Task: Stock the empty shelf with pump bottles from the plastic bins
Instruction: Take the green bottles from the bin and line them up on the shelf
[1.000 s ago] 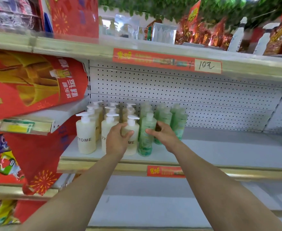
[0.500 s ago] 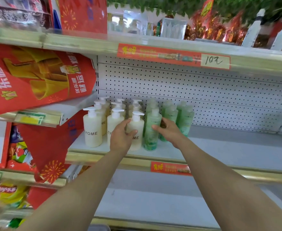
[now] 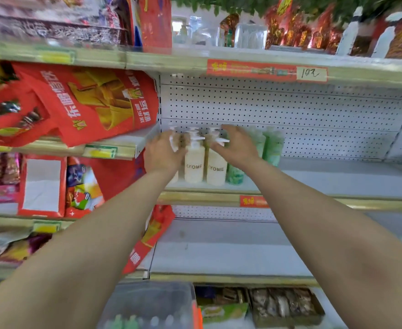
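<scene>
Cream pump bottles marked "YOME" stand in rows at the left end of the white shelf, with green bottles to their right. My left hand is up against the leftmost cream bottle, fingers reaching to the pump heads. Over the pump heads between the cream and green rows, my right hand hovers with fingers spread. Both hands are motion-blurred and neither plainly grips a bottle. A clear plastic bin with bottles inside shows at the bottom edge.
Red snack bags hang over the shelves to the left. The shelf above carries a red price strip and packaged goods. A lower white shelf sits beneath, and boxes of snacks stand beside the bin.
Both hands have risen from the bottle bodies to the pump heads. The view has shifted so the bottles sit higher and the bin has come into sight.
</scene>
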Demonstrator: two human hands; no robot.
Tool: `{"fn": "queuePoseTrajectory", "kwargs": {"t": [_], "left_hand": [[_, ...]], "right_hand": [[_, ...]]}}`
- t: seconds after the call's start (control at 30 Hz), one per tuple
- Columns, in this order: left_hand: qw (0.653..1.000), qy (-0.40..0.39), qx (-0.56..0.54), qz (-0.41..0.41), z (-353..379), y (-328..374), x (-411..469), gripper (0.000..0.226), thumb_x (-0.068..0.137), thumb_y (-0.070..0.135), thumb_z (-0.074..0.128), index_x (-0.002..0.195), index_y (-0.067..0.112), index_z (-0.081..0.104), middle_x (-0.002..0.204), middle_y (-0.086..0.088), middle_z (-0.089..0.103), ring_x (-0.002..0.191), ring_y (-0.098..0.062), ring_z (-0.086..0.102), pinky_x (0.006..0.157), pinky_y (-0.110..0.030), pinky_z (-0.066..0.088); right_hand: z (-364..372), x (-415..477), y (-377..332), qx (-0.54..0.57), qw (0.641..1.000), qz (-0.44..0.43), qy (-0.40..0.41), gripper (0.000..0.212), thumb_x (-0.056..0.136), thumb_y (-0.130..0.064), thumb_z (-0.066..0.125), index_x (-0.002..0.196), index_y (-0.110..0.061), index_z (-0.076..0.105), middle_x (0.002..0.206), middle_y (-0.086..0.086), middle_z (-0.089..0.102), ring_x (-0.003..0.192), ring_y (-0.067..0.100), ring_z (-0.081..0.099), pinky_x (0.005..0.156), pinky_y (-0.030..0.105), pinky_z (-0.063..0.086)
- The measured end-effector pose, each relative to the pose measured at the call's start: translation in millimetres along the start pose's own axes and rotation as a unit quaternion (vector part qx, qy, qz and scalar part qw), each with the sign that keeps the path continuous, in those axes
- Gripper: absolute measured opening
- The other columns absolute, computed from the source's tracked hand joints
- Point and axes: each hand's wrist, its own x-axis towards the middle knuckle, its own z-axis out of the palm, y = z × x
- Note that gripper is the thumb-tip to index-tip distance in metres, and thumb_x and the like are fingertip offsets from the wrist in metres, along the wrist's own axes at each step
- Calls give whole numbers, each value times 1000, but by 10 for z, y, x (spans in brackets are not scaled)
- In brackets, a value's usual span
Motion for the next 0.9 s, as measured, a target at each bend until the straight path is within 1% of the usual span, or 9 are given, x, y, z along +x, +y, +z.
{"fn": "queuePoseTrajectory", "kwargs": {"t": [0.07, 0.17, 0.3, 0.4, 0.53, 0.67, 0.8, 0.9], "left_hand": [[999, 4, 44, -7, -180, -111, -64, 58, 88, 46, 65, 140, 24, 51, 142, -10, 52, 130, -35, 42, 105, -43, 38], [995, 2, 94, -24, -415, -240, -224, 59, 93, 54, 53, 142, 20, 48, 141, -13, 50, 129, -37, 42, 104, -46, 37], [994, -16, 103, -44, -597, -458, -484, 62, 94, 54, 50, 143, 15, 43, 147, -12, 43, 134, -37, 37, 105, -48, 35], [993, -33, 101, -56, -632, -699, -703, 60, 95, 52, 48, 140, 13, 45, 145, -14, 44, 131, -38, 38, 105, -48, 34], [987, -87, 101, -93, -517, -1114, -984, 64, 95, 53, 47, 143, 12, 43, 148, -15, 41, 133, -38, 37, 109, -47, 32], [975, -135, 107, -141, -319, -1577, -1297, 68, 95, 57, 46, 142, 8, 44, 146, -20, 42, 134, -41, 37, 110, -48, 32], [961, -175, 106, -186, -63, -2110, -1668, 67, 94, 55, 49, 136, 3, 48, 134, -27, 51, 126, -43, 46, 103, -47, 37], [937, -225, 114, -241, 196, -2555, -1939, 65, 94, 52, 52, 138, 4, 47, 134, -26, 52, 126, -42, 46, 104, -47, 39]], "right_hand": [[30, -152, -246, -26, 999, -11, -15, 67, 91, -55, 60, 147, -24, 42, 150, 6, 41, 138, 26, 40, 105, 38, 39], [128, -400, -555, -57, 998, -15, -27, 64, 94, -56, 54, 149, -25, 40, 154, 7, 37, 142, 27, 35, 108, 39, 37], [346, -723, -757, -57, 997, -6, -58, 67, 95, -58, 49, 150, -21, 40, 156, 11, 35, 143, 29, 34, 110, 44, 37], [537, -981, -811, -38, 995, 9, -87, 69, 94, -59, 50, 150, -20, 40, 154, 9, 38, 142, 28, 34, 111, 43, 37], [874, -1272, -743, -23, 990, 41, -135, 67, 96, -56, 50, 149, -18, 39, 152, 8, 39, 142, 28, 35, 111, 42, 35], [1327, -1509, -549, -12, 983, 72, -169, 65, 95, -56, 52, 146, -16, 44, 151, 8, 41, 141, 27, 37, 107, 41, 37], [1892, -1769, -280, -17, 962, 115, -246, 67, 95, -56, 52, 148, -15, 42, 154, 10, 38, 141, 29, 37, 110, 41, 37], [2344, -2008, -57, -9, 943, 148, -299, 67, 95, -57, 51, 147, -14, 44, 150, 12, 42, 136, 29, 42, 110, 40, 37]]}}
